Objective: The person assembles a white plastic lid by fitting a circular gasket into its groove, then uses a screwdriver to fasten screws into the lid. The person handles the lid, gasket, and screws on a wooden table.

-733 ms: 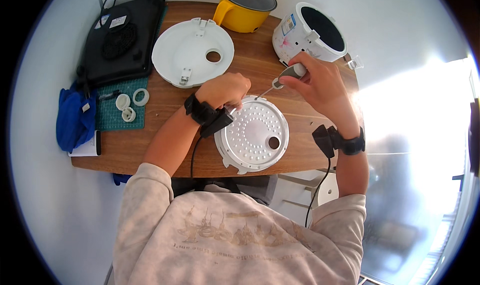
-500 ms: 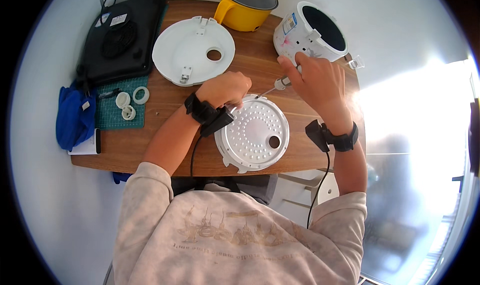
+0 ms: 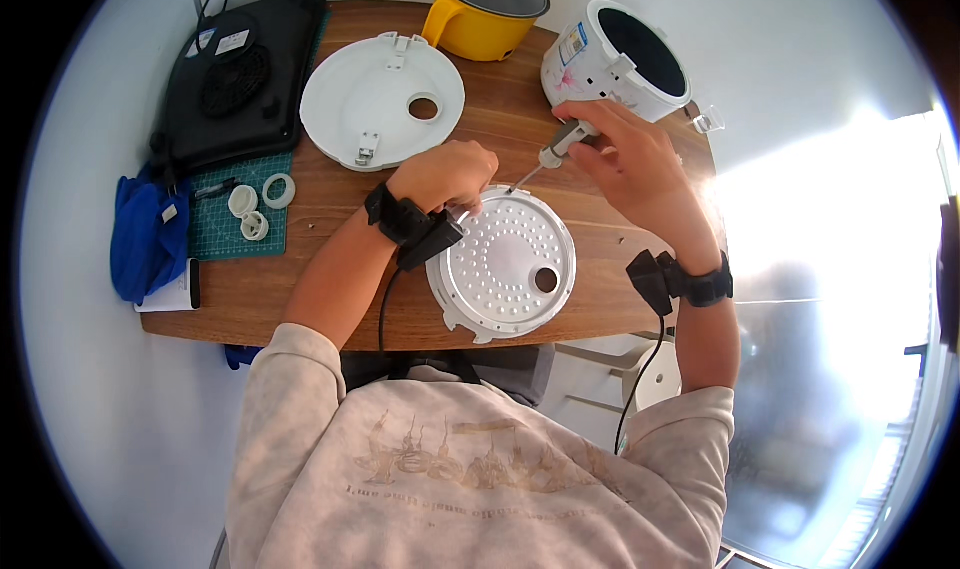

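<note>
A round, silvery lid plate (image 3: 500,257) lies before me, dotted with raised bumps and pierced by one round hole. My left hand (image 3: 447,176) is curled at its upper left rim, gripping the edge; the fingertips are partly hidden. In my right hand (image 3: 632,164), the thumb and fingers hold the handle of a screwdriver (image 3: 566,143). The tool slants down to the left, its tip at the plate's far rim. Behind the left hand lies a white round lid shell (image 3: 375,119) with a hole and small latch parts.
A white rice cooker body (image 3: 585,64) stands at the far right, near a small clear cup (image 3: 709,119). At the back is a yellow pot (image 3: 488,34). A black appliance (image 3: 235,84), green mat (image 3: 225,239), white rings (image 3: 279,191) and blue cloth pouch (image 3: 150,239) occupy the left.
My right hand has turned on the screwdriver handle, and its wrist has shifted right and slightly down. The tip remains at the plate's rim. My left hand stays where it was.
</note>
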Demonstrator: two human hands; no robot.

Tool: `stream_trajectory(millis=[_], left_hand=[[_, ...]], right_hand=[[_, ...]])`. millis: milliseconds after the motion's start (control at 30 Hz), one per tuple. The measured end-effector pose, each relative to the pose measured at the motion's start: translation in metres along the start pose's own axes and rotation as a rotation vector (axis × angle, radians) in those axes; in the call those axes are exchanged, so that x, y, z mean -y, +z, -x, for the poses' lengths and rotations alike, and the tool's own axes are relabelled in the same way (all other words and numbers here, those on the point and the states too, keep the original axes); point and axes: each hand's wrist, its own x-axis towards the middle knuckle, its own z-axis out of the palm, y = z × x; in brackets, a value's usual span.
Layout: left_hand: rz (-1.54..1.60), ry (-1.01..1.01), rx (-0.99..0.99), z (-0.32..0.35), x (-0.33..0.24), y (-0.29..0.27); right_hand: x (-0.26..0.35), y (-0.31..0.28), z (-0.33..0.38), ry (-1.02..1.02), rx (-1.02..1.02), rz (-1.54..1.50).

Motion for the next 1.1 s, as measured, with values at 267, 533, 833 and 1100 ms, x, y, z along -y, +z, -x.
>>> stream_trajectory(millis=[267, 533, 833, 1100], left_hand=[[-0.029, 0.013, -0.017, 0.003, -0.001, 0.0], [-0.038, 0.014, -0.028, 0.007, -0.002, -0.002], [-0.032, 0.006, -0.029, 0.005, -0.005, -0.002], [-0.042, -0.012, -0.019, 0.007, -0.006, -0.004]], right_hand=[[0.006, 0.0, -0.005, 0.0, 0.027, 0.303], [0.008, 0.01, -0.013, 0.173, -0.002, 0.571], [-0.001, 0.013, 0.005, 0.028, -0.143, 0.103], [0.006, -0.01, 0.007, 0.069, -0.014, 0.129]])
